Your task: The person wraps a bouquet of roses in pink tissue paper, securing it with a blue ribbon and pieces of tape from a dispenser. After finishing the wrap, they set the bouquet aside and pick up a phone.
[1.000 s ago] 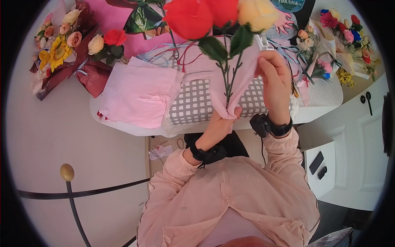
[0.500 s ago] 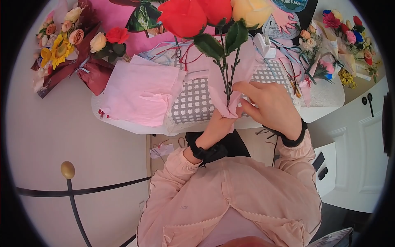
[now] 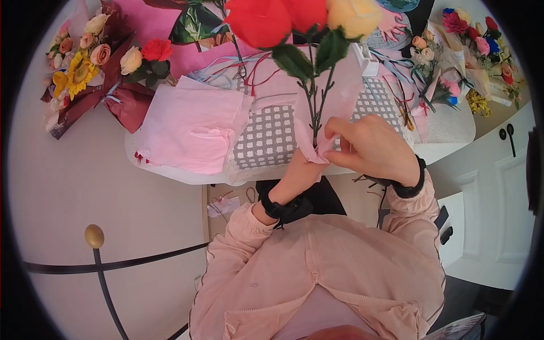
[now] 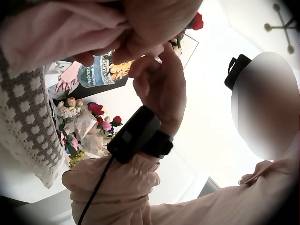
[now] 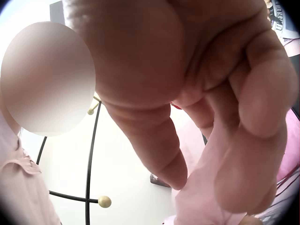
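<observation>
A bunch of red roses [image 3: 259, 21] and one cream rose [image 3: 355, 17] stands upright in front of me, its green stems [image 3: 315, 110] backed by pink wrapping paper [image 3: 340, 85]. My left hand [image 3: 304, 170] grips the gathered foot of the paper and stems from below. At the right side of this foot, my right hand [image 3: 375, 148] pinches the pink paper with bent thumb and fingers. In the right wrist view the paper runs between the thumb [image 5: 164, 154] and fingers [image 5: 248, 173]. The stem ends are hidden in the paper and left hand.
A stack of pink sheets [image 3: 190, 124] lies left on the table, beside a grey-and-white checked cloth [image 3: 266, 136]. Wrapped bouquets stand at left [image 3: 85, 73] and right [image 3: 453, 62]. Ribbons [image 3: 266, 71] and a small white box [image 3: 368, 59] lie behind.
My right hand has come down from the paper's upper right edge to its gathered foot. The left hand keeps its hold, and the roses have shifted slightly.
</observation>
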`<state>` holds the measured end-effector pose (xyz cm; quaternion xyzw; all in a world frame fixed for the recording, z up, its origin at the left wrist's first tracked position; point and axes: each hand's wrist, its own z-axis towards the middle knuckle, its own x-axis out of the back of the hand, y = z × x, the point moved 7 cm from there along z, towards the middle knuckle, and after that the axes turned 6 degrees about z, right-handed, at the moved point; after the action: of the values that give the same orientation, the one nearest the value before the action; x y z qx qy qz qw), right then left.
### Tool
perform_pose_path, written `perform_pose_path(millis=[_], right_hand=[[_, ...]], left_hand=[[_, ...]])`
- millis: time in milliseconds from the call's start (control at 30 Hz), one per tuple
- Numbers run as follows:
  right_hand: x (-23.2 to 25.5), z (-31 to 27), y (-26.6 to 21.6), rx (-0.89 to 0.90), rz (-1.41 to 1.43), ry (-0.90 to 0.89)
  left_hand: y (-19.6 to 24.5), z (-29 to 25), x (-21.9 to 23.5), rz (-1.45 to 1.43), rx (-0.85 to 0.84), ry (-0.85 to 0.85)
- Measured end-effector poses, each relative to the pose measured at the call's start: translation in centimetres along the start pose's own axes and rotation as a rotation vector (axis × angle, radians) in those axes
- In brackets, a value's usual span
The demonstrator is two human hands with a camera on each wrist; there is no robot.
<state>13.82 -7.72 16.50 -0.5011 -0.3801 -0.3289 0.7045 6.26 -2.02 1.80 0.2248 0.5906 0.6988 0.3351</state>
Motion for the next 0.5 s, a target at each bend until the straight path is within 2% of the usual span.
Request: perform_pose_path(millis=[67, 167, 267, 400, 500], right_hand=[[0.0, 0.2, 0.2, 0.025, 0.052, 0.01], [0.9, -0.3, 0.9, -0.018, 0.339, 0.064], [1.2, -0.6, 0.9, -0.114, 0.35, 0.136], [-0.9, -0.7, -1.8, 0.149, 0.079, 0.085], [-1.1, -0.6, -1.2, 0.16, -0.062, 0.157]], left_hand=[[-1.0, -0.4, 0.2, -0.013, 0.149, -0.051], [-0.3, -0.5, 0.1, -0.064, 0.182, -0.018], [-0.8, -0.4, 0.2, -0.142, 0.193, -0.037], [0.5, -0.1, -0.5, -0.21, 0.114, -0.15], [1.5, -0.1, -0.8, -0.198, 0.125, -0.157]])
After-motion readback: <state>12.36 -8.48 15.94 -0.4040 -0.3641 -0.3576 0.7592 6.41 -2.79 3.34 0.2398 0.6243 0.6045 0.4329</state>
